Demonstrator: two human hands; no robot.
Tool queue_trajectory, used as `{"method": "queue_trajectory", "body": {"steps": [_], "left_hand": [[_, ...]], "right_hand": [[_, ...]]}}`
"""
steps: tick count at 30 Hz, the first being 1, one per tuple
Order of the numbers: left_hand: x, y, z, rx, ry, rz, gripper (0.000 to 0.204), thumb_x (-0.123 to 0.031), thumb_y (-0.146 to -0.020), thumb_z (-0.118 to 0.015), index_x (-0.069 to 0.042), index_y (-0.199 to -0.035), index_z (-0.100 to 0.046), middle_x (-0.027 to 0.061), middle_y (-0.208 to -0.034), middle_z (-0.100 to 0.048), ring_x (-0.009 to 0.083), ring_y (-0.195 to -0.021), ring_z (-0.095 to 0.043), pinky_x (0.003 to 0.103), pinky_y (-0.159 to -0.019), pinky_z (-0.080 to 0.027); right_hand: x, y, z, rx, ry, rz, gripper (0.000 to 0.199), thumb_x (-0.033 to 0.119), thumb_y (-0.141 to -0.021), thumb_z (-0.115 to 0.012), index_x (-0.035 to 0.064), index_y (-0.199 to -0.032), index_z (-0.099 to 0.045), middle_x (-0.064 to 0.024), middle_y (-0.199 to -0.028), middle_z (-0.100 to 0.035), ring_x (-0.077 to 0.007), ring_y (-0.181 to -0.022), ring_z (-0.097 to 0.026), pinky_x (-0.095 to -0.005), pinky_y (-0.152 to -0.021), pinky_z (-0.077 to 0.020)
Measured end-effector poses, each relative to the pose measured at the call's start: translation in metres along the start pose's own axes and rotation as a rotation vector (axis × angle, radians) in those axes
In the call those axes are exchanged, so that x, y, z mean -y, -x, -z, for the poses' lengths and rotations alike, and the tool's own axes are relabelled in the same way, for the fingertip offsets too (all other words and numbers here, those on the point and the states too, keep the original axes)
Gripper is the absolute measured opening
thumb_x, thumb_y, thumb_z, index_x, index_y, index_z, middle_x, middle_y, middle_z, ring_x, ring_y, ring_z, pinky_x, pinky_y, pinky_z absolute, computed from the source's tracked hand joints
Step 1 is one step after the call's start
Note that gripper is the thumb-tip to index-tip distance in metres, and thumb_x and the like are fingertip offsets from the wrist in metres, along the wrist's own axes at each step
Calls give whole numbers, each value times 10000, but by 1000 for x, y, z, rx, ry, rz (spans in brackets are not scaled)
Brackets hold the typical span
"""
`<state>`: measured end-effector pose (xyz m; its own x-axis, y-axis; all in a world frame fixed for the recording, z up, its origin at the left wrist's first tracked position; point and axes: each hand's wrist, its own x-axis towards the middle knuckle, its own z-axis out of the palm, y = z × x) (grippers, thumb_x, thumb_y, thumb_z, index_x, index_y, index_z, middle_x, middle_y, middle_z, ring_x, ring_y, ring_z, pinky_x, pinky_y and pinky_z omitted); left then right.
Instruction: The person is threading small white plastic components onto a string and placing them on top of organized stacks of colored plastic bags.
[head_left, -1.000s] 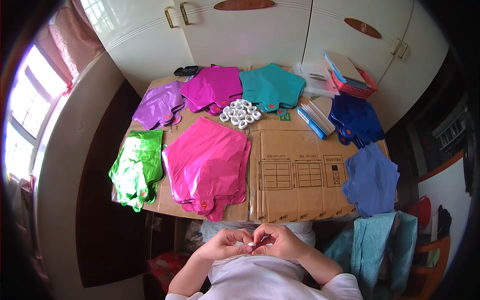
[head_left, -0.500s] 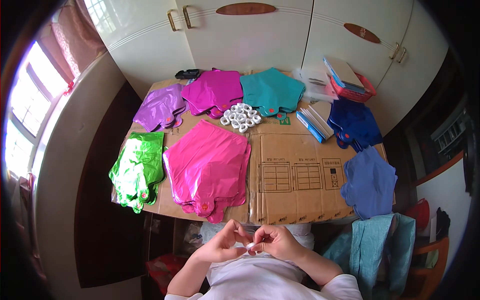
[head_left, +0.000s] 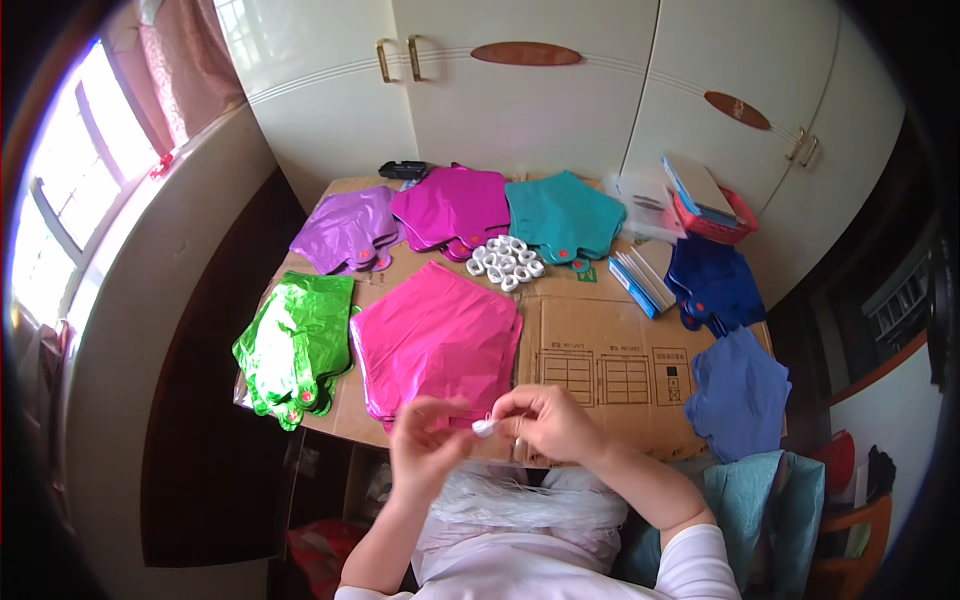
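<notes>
Pinching a small white ring betw. both hands at the near edge of the cardboard-covered table: right hand fingertips grip it, left hand steadies w/ curled fingers, prob. for close handling. Pink foil balloon stack lies flat just beyond.

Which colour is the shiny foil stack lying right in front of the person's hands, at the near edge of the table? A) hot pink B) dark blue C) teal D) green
A: the hot pink foil stack lies just beyond the left hand and right hand, which pinch a small white piece between them.
</notes>
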<state>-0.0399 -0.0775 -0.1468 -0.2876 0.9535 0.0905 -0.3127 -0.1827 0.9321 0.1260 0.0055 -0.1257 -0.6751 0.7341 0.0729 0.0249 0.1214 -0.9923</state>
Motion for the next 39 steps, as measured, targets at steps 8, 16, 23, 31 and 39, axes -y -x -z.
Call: {"method": "queue_trajectory", "body": {"steps": [8, 16, 23, 31, 39], "left_hand": [[-14, 2, 40, -42, 61, -138, 146, 100, -773, -572, 14, -878, -518, 116, -978, -583, 147, -851, -584, 267, -783, -468], [1, 18, 66, -110, 40, -100, 121, 109, -775, -563, 27, -860, -537, 100, -951, -587, 101, -832, -548, 222, -746, -428], [3, 19, 68, -95, 41, -59, 120, 105, -776, -564, 31, -869, -541, 99, -954, -585, 96, -824, -545, 222, -742, -427], [-3, 23, 64, -71, 76, -57, 129, 100, -784, -556, 32, -893, -547, 108, -963, -588, 115, -851, -549, 236, -749, -425], [11, 51, 79, 467, -647, 198, 148, -78, -767, -622, -52, -913, -624, 51, -836, -627, 178, -718, -587, 304, -639, -435]], "right_hand": [[-40, -151, 75, -208, 199, -145, 112, 83, -756, -651, 1, -833, -652, -83, -706, -650, -98, -534, -582, -240, -502, -471], [-52, -218, 72, -155, 1091, -229, 176, 152, -705, -650, 30, -832, -663, -182, -857, -646, -295, -813, -637, -378, -719, -504], [-61, -225, 70, -248, 1172, -186, 162, 136, -745, -587, 40, -848, -668, -174, -893, -645, -303, -837, -631, -383, -745, -501], [-49, -204, 87, -333, 953, 17, 124, 164, -743, -608, 76, -796, -677, -162, -844, -638, -302, -783, -622, -387, -712, -491], [37, -5, 30, 256, 392, 155, 147, 133, -827, -582, 51, -935, -637, -103, -862, -617, -243, -787, -612, -328, -697, -489]]}}
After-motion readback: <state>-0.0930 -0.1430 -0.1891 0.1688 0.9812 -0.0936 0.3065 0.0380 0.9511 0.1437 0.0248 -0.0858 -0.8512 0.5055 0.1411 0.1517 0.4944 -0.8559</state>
